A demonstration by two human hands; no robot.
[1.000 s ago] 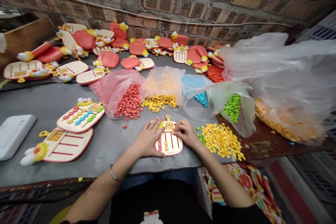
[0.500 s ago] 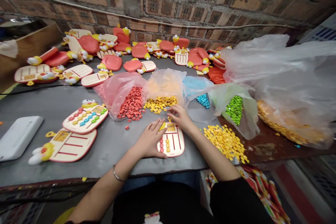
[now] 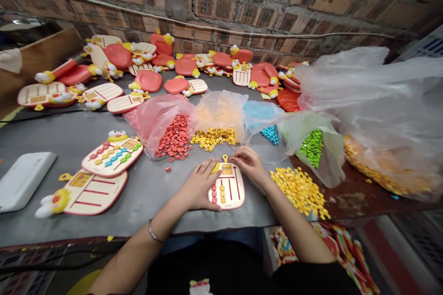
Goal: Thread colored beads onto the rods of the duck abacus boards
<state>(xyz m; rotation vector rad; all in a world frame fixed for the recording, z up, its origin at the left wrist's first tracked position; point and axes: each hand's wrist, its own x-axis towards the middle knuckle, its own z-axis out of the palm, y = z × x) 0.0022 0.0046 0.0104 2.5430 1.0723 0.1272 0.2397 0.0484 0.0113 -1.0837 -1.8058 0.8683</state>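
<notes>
A cream toy board [image 3: 236,193] with a red rim lies flat on the table, its yellow loop pointing away from me. Red beads [image 3: 214,193] and yellow beads [image 3: 222,195] fill two of its slots in part; other slots show bare red lines. My left hand [image 3: 199,184] grips the board's left side, thumb at the near edge and fingers over the yellow duck head, which is mostly hidden. At the board's upper right, my right hand [image 3: 249,163] is closed in a pinch on what looks like a small yellow bead [image 3: 234,158].
Open bags hold red [image 3: 175,136], yellow [image 3: 214,137], blue [image 3: 270,134] and green beads [image 3: 312,146]. Loose yellow pieces [image 3: 299,191] lie at right, near a big clear bag [image 3: 387,147]. At left are a filled board [image 3: 112,156], another board [image 3: 93,193] and a white box [image 3: 26,179].
My right hand has drawn back from the yellow bead bag towards the board's upper right, its fingers now pinched together. My left hand stays on the board.
</notes>
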